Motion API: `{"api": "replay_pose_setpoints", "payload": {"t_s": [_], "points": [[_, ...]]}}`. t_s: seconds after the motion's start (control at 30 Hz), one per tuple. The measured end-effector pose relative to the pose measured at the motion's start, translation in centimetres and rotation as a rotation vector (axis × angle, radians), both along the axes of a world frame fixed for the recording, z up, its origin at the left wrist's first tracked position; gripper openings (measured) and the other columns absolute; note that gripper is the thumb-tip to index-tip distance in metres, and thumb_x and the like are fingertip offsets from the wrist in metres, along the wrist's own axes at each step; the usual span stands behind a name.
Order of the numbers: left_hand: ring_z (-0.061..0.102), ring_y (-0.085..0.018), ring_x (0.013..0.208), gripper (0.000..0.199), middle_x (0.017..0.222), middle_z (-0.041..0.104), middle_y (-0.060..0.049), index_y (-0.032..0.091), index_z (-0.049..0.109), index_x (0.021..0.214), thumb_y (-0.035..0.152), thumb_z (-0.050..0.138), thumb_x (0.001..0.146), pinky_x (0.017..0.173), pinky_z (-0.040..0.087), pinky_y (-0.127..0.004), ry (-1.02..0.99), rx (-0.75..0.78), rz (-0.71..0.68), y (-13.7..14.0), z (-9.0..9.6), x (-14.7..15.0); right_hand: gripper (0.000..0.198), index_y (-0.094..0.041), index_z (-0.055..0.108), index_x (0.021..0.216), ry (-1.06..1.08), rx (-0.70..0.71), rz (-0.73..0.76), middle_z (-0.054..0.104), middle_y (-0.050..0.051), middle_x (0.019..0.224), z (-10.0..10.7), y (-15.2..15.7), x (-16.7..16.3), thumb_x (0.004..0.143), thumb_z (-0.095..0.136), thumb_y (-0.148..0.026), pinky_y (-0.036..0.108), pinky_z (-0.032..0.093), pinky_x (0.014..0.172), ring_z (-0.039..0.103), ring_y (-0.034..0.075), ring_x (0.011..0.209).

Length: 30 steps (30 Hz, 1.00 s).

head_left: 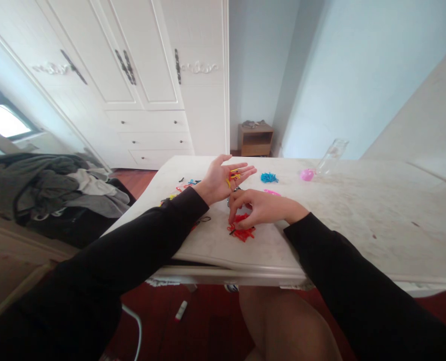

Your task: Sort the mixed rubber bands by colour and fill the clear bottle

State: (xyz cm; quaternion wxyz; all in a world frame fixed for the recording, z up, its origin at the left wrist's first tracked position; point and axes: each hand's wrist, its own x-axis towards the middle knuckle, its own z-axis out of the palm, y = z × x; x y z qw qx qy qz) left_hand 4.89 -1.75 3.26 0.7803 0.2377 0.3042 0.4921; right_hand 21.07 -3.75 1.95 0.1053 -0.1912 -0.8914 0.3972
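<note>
My left hand (217,179) is held palm up over the table, its fingers stretched out. Several small yellow rubber bands (234,175) rest loosely on its fingers, with something dark among them. Beneath the curled fingers of my right hand (258,206) lies a pile of red rubber bands (244,234). Thumb and forefinger pinch together at the pile's left edge, beside a small black piece; what is between the tips is too small to tell. A mixed heap of coloured bands (168,199) spreads left of my left hand, partly behind the sleeve.
Farther back on the white table (343,230) are a blue band pile (269,178), some pink bands (271,192), a pink object (306,174) and a clear, tilted container (332,156). Clothes (87,190) are heaped at left. A white tube (181,310) lies on the floor.
</note>
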Motion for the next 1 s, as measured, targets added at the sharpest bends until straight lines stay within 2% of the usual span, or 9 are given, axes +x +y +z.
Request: {"api": "replay_pose_setpoints", "payload": {"t_s": [0.3,0.57,0.63,0.8,0.9,1.0], "points": [[0.073,-0.029,0.118,0.064,0.135,0.066,-0.027,0.003,0.046,0.152,0.032,0.048,0.095,0.082,0.065,-0.025,-0.008,0.006,-0.009,0.1,-0.1,-0.2,0.013,-0.02,0.079,0.079,0.0,0.006,-0.01,0.066,0.003,0.094,-0.1,0.0,0.0,0.072,0.074,-0.01,0.034,0.049,0.095,0.063,0.02,0.095],[0.073,-0.029,0.118,0.064,0.131,0.068,-0.026,0.002,0.047,0.15,0.033,0.049,0.095,0.084,0.064,-0.026,-0.008,0.008,0.002,0.2,-0.1,-0.3,0.01,-0.019,0.078,0.077,0.039,0.004,-0.024,0.068,0.003,0.092,0.3,0.1,0.1,0.074,0.072,-0.012,0.033,0.048,0.089,0.061,0.019,0.091],[0.074,-0.028,0.116,0.062,0.13,0.069,-0.026,0.003,0.049,0.15,0.034,0.048,0.095,0.083,0.064,-0.025,-0.031,0.016,0.028,0.2,0.1,-0.4,0.009,-0.019,0.077,0.077,0.093,0.061,-0.118,0.068,0.002,0.089,0.3,0.4,0.3,0.075,0.071,-0.013,0.032,0.046,0.084,0.06,0.017,0.086],[0.074,-0.025,0.113,0.058,0.126,0.071,-0.021,0.007,0.051,0.149,0.033,0.046,0.097,0.083,0.064,-0.024,-0.132,0.038,0.221,0.6,0.7,-1.0,0.005,-0.017,0.073,0.074,0.208,0.366,-0.6,0.064,0.003,0.082,-0.4,2.0,0.6,0.079,0.072,-0.019,0.032,0.041,0.076,0.052,0.016,0.076],[0.075,-0.024,0.111,0.059,0.126,0.071,-0.021,0.007,0.051,0.15,0.03,0.046,0.096,0.082,0.064,-0.023,-0.151,-0.001,0.278,0.8,0.7,-1.2,0.005,-0.017,0.074,0.076,0.162,0.421,-0.65,0.062,0.002,0.08,-1.1,2.6,0.6,0.079,0.073,-0.021,0.032,0.04,0.076,0.052,0.016,0.075],[0.075,-0.025,0.111,0.06,0.126,0.071,-0.022,0.005,0.049,0.151,0.029,0.046,0.095,0.08,0.064,-0.023,-0.143,-0.022,0.279,0.9,0.4,-1.2,0.006,-0.017,0.075,0.079,0.154,0.385,-0.643,0.062,0.001,0.078,-1.0,2.5,0.7,0.078,0.073,-0.022,0.03,0.039,0.073,0.052,0.015,0.072]]}}
